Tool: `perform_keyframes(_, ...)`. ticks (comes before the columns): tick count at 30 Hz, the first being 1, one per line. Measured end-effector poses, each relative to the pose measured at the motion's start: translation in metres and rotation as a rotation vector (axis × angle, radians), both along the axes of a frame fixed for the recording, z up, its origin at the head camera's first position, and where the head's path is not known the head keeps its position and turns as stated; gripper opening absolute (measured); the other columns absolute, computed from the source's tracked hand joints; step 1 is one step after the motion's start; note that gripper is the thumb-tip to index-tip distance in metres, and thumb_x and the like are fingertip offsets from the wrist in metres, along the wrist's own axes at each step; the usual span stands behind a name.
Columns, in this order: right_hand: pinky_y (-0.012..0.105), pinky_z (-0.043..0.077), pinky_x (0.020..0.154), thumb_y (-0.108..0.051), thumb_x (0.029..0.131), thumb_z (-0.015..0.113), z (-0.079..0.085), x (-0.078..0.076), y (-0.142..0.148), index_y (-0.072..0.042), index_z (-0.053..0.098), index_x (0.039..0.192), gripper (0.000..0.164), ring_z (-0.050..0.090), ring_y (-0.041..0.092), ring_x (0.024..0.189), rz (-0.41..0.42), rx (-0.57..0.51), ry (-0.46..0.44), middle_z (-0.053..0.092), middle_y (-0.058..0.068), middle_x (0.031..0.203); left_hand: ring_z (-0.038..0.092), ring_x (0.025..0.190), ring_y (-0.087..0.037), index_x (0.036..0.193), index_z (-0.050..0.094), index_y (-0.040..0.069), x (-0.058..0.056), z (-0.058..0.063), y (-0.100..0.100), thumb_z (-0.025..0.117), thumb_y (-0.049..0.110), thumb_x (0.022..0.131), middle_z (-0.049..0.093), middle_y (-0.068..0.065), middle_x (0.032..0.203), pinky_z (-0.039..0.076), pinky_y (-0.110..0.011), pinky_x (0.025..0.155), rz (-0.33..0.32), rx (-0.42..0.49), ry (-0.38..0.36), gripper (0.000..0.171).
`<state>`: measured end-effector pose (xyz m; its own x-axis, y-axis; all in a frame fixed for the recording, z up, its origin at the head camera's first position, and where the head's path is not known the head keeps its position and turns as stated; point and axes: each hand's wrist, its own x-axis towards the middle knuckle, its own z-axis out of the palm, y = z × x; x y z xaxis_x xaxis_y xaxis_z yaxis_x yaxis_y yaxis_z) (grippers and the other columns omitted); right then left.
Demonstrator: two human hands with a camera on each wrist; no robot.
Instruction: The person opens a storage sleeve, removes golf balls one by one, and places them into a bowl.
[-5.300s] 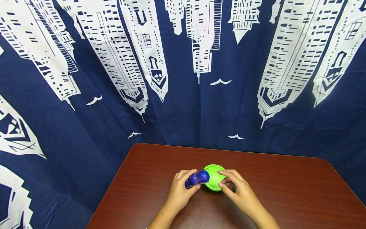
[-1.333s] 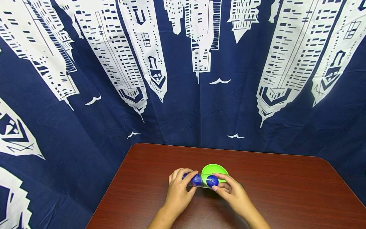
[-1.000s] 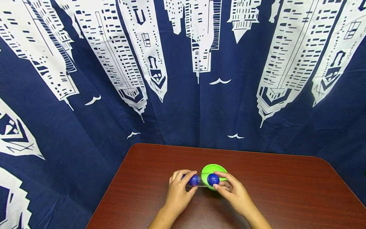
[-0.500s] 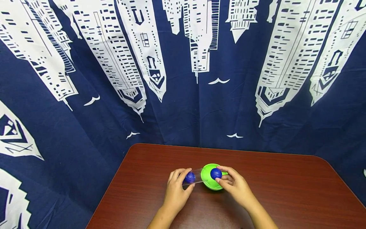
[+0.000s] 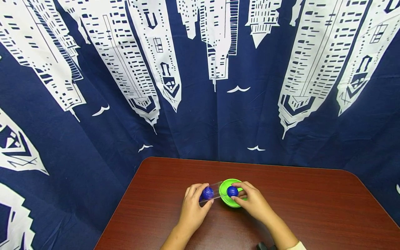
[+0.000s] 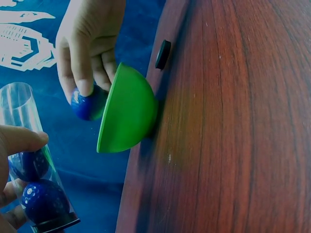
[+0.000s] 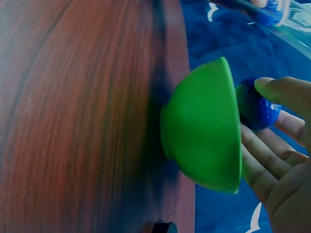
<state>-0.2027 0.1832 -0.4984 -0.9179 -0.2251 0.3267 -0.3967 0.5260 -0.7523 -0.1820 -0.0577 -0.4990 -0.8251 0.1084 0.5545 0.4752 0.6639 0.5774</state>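
My left hand (image 5: 191,210) grips a clear tube (image 6: 17,99), its uncapped end pointing toward a green bowl (image 6: 129,111). Inside the tube sit two blue balls, a lower ball (image 6: 46,201) by the black end piece (image 6: 56,223) and an upper ball (image 6: 29,165) under the fingers. Between thumb and fingers, my right hand (image 5: 257,205) pinches another blue ball (image 7: 257,104) with a dimpled, shiny surface. That ball is at the mouth of the bowl, beside its rim (image 7: 233,126) in the right wrist view. The bowl stands upright on the table.
A small black disc (image 6: 164,54) lies on the brown table (image 5: 312,208) near the bowl. Behind the table hangs a dark blue cloth (image 5: 200,132) printed with white buildings. Part of a dark object (image 5: 262,246) shows beside the right forearm.
The right hand has drawn a blue ball out of the tube and carried it over the bowl, lately shifting slightly left. The left hand has drawn the tube back a little and tilted it.
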Motion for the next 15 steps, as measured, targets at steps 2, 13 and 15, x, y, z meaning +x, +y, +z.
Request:
perform_keyframes(2,0.027,0.061,0.074,-0.007,0.084,0.081,-0.001,-0.003,-0.001,-0.004,0.067,0.122,0.041,0.071,0.014,0.085,0.008,0.045,0.018,0.066,0.005,0.106,0.056,0.115,-0.017,0.129,0.066,0.018,0.000,0.000,0.000,0.088,0.020,0.079,0.062,0.003,0.121,0.056,-0.040,0.094,-0.005,0.001,-0.001,0.055)
perform_keyframes(13,0.025,0.056,0.070,-0.014,0.083,0.083,-0.002,-0.013,-0.009,-0.005,0.069,0.117,0.038,0.067,0.014,0.082,-0.006,0.306,0.080,0.065,0.002,0.104,0.056,0.115,-0.017,0.129,0.066,0.021,0.001,0.002,0.000,0.087,0.020,0.079,0.063,0.003,0.121,0.056,-0.040,0.092,-0.014,-0.003,-0.017,0.054)
perform_keyframes(15,0.022,0.054,0.068,-0.015,0.082,0.083,-0.003,-0.015,-0.009,-0.005,0.070,0.117,0.039,0.065,0.012,0.081,-0.010,0.338,0.079,0.064,0.001,0.104,0.056,0.114,-0.017,0.129,0.066,0.021,0.002,0.003,0.000,0.087,0.020,0.079,0.063,0.003,0.121,0.056,-0.040,0.091,-0.018,0.001,-0.022,0.054)
